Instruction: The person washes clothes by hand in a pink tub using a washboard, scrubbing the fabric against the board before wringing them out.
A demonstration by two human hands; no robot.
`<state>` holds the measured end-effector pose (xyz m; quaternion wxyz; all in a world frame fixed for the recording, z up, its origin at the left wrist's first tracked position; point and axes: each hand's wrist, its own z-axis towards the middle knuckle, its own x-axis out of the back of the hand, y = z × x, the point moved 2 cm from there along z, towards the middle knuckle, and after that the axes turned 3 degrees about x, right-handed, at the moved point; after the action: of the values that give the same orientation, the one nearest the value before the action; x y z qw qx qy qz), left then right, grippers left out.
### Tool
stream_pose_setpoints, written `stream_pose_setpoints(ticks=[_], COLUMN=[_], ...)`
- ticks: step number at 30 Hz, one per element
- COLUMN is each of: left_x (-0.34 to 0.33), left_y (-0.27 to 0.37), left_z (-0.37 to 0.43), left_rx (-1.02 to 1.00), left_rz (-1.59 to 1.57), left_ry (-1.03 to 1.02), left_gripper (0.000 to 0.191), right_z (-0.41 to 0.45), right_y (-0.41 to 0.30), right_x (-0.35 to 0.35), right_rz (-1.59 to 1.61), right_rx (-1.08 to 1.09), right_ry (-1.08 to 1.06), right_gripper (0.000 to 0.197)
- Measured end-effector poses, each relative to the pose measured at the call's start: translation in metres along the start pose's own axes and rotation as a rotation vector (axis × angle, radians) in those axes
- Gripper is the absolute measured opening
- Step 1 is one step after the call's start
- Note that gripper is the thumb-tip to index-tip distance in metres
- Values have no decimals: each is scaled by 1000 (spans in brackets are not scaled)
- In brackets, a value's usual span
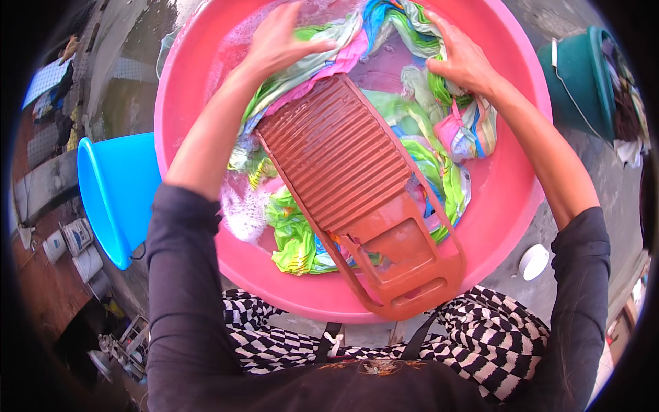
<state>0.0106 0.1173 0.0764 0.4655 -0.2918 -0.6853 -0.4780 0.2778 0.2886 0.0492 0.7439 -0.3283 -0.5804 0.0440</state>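
Note:
A brown plastic washboard [345,154] leans in a large pink basin [515,154], its handle end over the near rim. Wet cloth [304,226] in green, pink, blue and white lies in soapy water around and under the board. Over the far left of the basin, my left hand [280,44] is blurred, with thumb and fingers apart and nothing visible in it. My right hand [461,62] is at the far right part of the cloth, fingers spread and touching its edge. Whether it grips the fabric is hard to tell. White suds [244,211] float left of the washboard.
A blue bucket [116,190] lies tilted at the basin's left. On the right stands a dark green bucket [576,85] with cloth in it. A white round lid [534,262] rests on the concrete floor [507,280]. Several white containers [77,237] are farther left.

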Motion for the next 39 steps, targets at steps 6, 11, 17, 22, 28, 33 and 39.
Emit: stream_pose_setpoints(ticks=[6,11,17,22,28,33,39], left_x=[-54,-116,-19,115,262,299,229], left_y=[72,68,87,73,98,126,82], left_z=[73,57,1,-66,-173,-246,-293], left_rx=[-205,-194,-30,-28,111,-129,-138], left_rz=[212,155,8,-454,-750,-975,-907], left_ry=[-123,-468,-286,45,445,603,430], left_gripper=[87,59,36,37,24,30,32], right_z=[-39,-83,-53,-12,6,-19,-70], right_y=[-27,-32,-39,-87,-270,-333,-312], right_x=[25,16,4,73,176,197,34], right_rz=[638,515,236,437,793,849,54], right_rx=[-270,-244,-283,132,372,499,305], right_ry=[-6,-110,-329,64,-20,-20,-74], right_gripper=[66,66,73,69,53,77,118])
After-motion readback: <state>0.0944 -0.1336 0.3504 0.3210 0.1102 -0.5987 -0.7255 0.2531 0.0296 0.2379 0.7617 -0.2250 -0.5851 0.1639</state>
